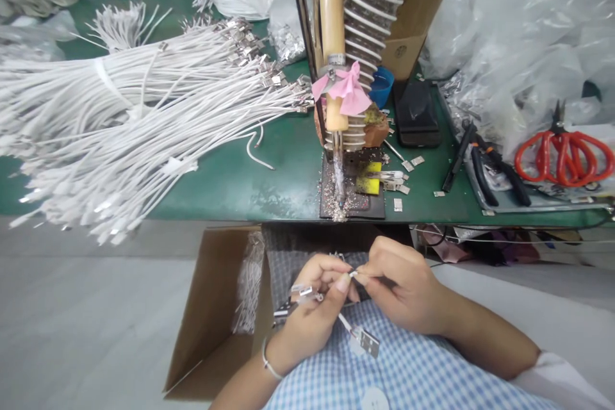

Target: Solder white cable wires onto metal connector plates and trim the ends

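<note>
Nearest, below the upright soldering iron (332,25), a metal USB plug (368,342) hangs on a short white cable (343,320). The left hand (307,327) is curled closed around the cable, with more metal plugs (305,293) by its fingers; the right hand (408,288) pinches what looks like its far end, too small to read. The cable seems part-finished: one end carries its plug, the other is being worked.

Left of the iron and below it stands an open cardboard box (206,314). The front edge of the green tabletop (283,198) runs just beyond the hands, leaving them room in front of it; bare green shows left of the iron. Right of it lie a yellow sponge (366,184) and loose connectors (398,205), apparently unused, then cutters (483,173) and red-handled scissors (542,154). Farther left, plugged cables (192,90) lie heaped, seemingly much further along.
</note>
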`<state>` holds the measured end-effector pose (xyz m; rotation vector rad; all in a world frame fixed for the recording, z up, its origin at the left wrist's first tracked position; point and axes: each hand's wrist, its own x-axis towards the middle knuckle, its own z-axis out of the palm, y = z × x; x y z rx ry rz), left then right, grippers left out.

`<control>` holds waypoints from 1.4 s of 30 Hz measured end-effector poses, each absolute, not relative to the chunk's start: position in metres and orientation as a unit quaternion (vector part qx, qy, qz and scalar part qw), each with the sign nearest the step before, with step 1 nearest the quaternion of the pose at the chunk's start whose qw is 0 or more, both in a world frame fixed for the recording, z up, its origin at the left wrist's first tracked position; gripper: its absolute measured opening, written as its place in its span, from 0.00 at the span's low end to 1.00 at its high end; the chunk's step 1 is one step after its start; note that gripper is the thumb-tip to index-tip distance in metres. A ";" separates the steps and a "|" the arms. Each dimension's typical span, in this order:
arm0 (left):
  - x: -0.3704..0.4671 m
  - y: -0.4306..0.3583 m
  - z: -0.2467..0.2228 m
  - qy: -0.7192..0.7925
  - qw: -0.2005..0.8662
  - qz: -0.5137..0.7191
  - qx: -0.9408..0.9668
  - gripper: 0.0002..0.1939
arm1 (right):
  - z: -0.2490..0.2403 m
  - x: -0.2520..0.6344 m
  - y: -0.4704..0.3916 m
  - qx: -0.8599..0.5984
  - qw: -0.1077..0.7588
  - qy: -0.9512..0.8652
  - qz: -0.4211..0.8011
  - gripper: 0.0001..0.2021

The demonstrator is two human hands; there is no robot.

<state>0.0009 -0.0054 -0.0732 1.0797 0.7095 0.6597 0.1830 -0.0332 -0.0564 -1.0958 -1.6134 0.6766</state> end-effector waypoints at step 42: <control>0.004 -0.006 -0.056 0.492 0.615 0.288 0.545 0.15 | -0.082 0.234 -0.045 -0.394 0.684 -0.512 0.339 0.03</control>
